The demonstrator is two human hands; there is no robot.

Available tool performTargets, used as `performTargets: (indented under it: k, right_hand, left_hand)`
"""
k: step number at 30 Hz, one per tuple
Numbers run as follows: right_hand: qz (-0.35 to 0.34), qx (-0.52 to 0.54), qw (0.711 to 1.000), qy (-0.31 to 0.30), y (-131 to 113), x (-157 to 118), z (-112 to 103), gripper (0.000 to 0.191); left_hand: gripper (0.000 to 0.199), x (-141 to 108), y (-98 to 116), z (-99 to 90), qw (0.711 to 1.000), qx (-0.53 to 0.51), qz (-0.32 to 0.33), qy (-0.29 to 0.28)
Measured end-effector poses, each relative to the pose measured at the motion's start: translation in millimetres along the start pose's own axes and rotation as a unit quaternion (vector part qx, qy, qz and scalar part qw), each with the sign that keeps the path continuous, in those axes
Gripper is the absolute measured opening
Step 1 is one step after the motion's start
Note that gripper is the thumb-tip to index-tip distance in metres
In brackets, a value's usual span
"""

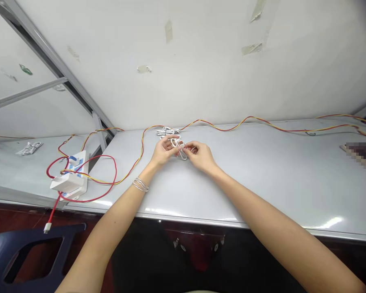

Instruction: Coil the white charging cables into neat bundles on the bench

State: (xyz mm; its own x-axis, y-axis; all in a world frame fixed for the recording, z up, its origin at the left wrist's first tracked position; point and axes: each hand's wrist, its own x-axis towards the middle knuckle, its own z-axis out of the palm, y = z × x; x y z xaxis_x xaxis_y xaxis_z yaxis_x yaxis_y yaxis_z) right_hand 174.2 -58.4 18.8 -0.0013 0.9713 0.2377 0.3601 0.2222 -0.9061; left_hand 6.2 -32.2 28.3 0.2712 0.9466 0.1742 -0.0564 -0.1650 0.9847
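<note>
Between my two hands is a looped white cable (183, 156), held just above the grey table. My left hand (164, 152), with silver bracelets at the wrist, has its fingers curled round the cable's loops. My right hand (201, 154) pinches the same cable from the right, thumb and forefinger together. Some of the cable is hidden by the fingers. Right behind my left hand, a bundled white cable (167, 131) with a dark tie lies near the wall.
A white power strip (84, 167) with a plugged-in adapter and a red cable (114, 171) is at left. Another white cable bundle (29, 148) lies further left. A red and yellow wire (225, 130) runs along the wall. A dark blue chair (61, 256) stands below the table's edge.
</note>
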Motion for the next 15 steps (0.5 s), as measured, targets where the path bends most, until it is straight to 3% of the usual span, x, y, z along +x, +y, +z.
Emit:
performTargets:
  k: [15]
  right_hand:
    - [-0.004, 0.052, 0.998, 0.018, -4.7, -2.4, -0.5, 0.012]
  left_hand:
    - [0.051, 0.2, 1.0, -0.6, 1.000, 0.001, 0.015, -0.008]
